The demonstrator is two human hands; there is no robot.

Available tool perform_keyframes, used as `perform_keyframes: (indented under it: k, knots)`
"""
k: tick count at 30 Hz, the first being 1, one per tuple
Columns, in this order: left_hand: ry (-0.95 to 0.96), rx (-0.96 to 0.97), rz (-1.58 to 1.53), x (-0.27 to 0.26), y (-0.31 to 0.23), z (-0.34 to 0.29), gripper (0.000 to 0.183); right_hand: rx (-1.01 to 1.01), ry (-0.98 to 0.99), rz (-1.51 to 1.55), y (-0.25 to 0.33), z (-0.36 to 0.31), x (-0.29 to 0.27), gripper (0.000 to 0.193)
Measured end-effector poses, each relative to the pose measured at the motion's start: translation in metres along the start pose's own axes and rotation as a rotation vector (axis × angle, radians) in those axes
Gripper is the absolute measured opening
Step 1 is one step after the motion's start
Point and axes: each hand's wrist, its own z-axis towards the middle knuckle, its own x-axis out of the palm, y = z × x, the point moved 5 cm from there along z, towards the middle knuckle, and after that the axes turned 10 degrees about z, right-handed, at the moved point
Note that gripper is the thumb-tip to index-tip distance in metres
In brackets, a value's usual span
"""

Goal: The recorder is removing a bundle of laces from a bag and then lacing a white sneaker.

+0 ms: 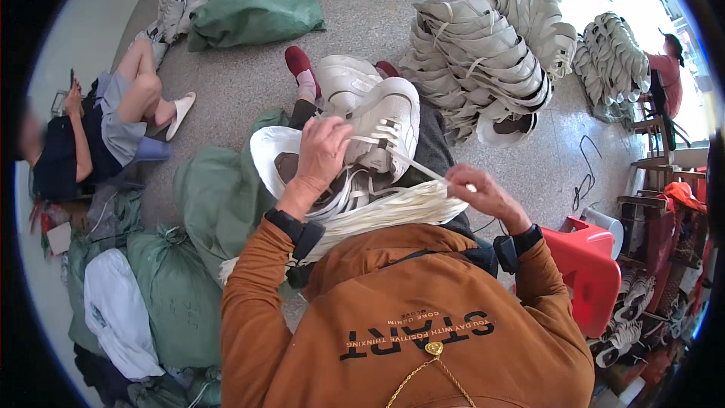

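A white sneaker lies in my lap, its eyelets partly threaded with a flat white shoelace. My right hand is closed on one length of that lace and holds it taut, out to the right of the shoe. At the sneaker's left side, my left hand has its fingers pinched together on lace near the eyelets. Another white shoe sits just beyond, and the white-rimmed opening of a shoe shows left of my left hand. A thick bundle of loose laces lies across my lap.
Large stacks of white shoe uppers stand on the floor ahead to the right. Green sacks lie far left and beside me. A red plastic stool is at my right. One person sits at left, another far right.
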Motion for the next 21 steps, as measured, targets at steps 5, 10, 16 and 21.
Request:
perform_keyframes:
  k: [5, 10, 16, 21]
  knots:
    - [0.154, -0.217, -0.19, 0.012, -0.048, -0.019, 0.013, 0.023, -0.142, 0.548, 0.046, 0.015, -0.029, 0.033]
    - [0.211, -0.319, -0.309, 0.05, -0.068, -0.019, 0.018, -0.281, -0.205, 1.236, 0.033, -0.011, -0.081, 0.04]
    - [0.215, -0.468, -0.459, 0.058, -0.062, -0.026, 0.02, -0.317, -0.507, 1.53, -0.035, -0.072, -0.158, 0.028]
    - [0.19, -0.475, -0.492, 0.063, -0.066, -0.025, 0.02, -0.05, -0.991, 0.905, -0.078, -0.082, -0.163, 0.023]
